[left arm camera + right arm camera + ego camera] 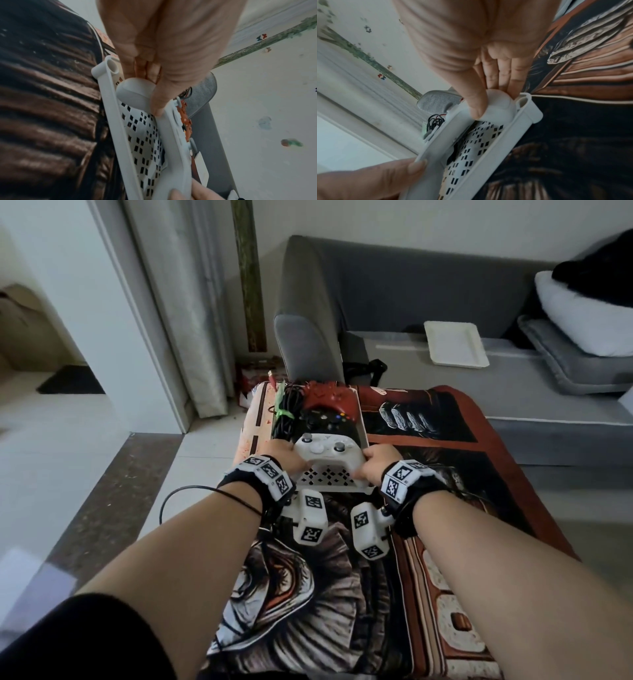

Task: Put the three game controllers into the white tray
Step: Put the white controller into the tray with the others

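A white perforated tray (325,479) lies on a patterned blanket. In it, from far to near, are a red controller (329,395), a black controller (327,421) and a white controller (325,451). My left hand (286,457) grips the white controller's left handle and my right hand (376,462) grips its right handle. In the left wrist view the left hand (154,88) wraps thumb and fingers round the handle (135,94), inside the tray rim (116,121). In the right wrist view the right hand (489,94) holds the other handle (500,106) beside the tray corner (527,108). Whether the white controller rests on the tray floor I cannot tell.
Bundled black cables (286,412) fill the tray's left side. A second flat white tray (455,344) lies on the grey sofa (394,289) beyond, with pillows (582,330) at the right. The blanket (428,440) covers the surface; tiled floor (85,440) is to the left.
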The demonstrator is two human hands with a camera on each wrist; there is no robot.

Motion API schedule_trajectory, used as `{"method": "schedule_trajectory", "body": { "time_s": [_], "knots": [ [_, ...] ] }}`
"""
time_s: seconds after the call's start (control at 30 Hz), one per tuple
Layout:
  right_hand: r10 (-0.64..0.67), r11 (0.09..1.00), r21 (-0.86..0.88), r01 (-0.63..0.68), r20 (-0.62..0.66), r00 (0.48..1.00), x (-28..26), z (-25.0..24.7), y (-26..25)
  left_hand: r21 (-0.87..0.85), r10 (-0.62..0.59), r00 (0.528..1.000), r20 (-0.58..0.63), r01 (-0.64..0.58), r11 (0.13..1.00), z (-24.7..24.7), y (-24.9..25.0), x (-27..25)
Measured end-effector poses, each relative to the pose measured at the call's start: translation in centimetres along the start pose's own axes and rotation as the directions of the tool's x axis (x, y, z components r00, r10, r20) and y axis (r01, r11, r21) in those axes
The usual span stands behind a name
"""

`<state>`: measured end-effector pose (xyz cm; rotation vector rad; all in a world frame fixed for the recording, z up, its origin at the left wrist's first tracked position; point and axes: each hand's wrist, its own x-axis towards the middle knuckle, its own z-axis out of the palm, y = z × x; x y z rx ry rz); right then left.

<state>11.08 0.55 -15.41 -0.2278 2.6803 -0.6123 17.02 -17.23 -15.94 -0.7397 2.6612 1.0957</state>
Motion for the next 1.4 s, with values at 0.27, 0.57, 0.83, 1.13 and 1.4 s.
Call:
{"method": "schedule_trajectory", "body": {
  "time_s": [0.27, 0.57, 0.83, 1.13, 1.4],
  "knots": [
    [-0.001, 1.000, -0.010, 0.000, -0.005, 1.000, 0.9, 0.0, 0.0, -0.065, 0.010, 1.000, 0.015, -0.009, 0.998, 0.3, -0.7, 0.6],
    [-0.006, 0.998, -0.068, 0.002, -0.060, 0.998, 0.9, 1.2, -0.3, -0.012, 0.031, 0.999, 0.029, -0.031, 0.999, 0.5, -1.5, 1.1],
    [0.006, 0.998, -0.054, -0.009, -0.055, 0.998, 0.8, 1.2, -0.3, 0.049, 0.035, 0.998, 0.045, -0.037, 0.998, 0.2, -1.4, 1.1],
    [-0.004, 0.998, -0.070, 0.000, -0.067, 0.998, 0.1, 1.9, -0.3, 0.107, 0.049, 0.999, -0.015, -0.048, 0.993, 1.1, -0.9, 0.3],
    [0.055, 0.998, 0.023, -0.052, -0.128, 0.990, -1.6, 0.4, -0.3, 0.043, 0.012, 0.997, -0.074, -0.009, 0.999, 0.5, 0.0, -0.7]
  ]
}}
